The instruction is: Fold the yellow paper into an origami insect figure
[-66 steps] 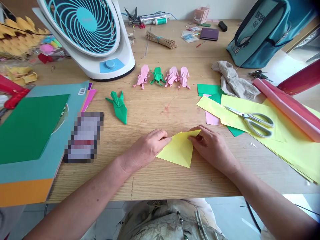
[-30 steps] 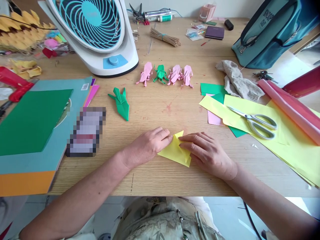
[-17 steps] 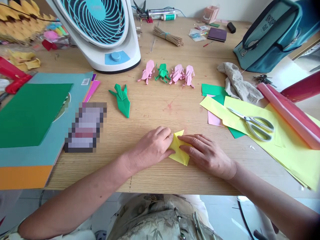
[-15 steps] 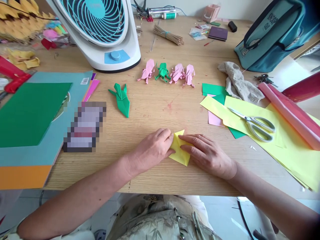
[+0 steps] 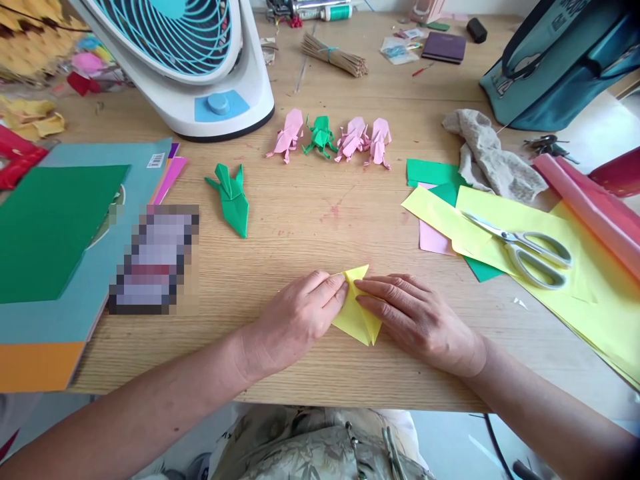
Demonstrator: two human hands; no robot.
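Observation:
A small piece of folded yellow paper [image 5: 354,323] lies on the wooden table in front of me, with a pointed corner at the top and loose corners at the lower edge. My left hand [image 5: 303,317] is closed on its left side, fingertips bent onto the paper. From the right, my right hand [image 5: 423,323] grips the other edge, index and middle fingers reaching over the top; its thumb is hidden. Farther up stand pink paper frogs [image 5: 353,139] and a green paper frog [image 5: 321,135] in a row. A green folded paper figure [image 5: 233,199] lies to the left.
Scissors [image 5: 525,245] rest on yellow sheets [image 5: 607,300] at the right, near a grey cloth [image 5: 493,153]. A phone, blurred out [image 5: 156,260], and a green sheet [image 5: 55,227] on a folder lie left. A fan [image 5: 220,100], stick bundle [image 5: 335,55] and blue bag [image 5: 545,80] stand behind.
The yellow paper's upper flap is spread wider, and two points now part at its lower edge. Both hands stay on it with small finger shifts. The camera view has tilted slightly.

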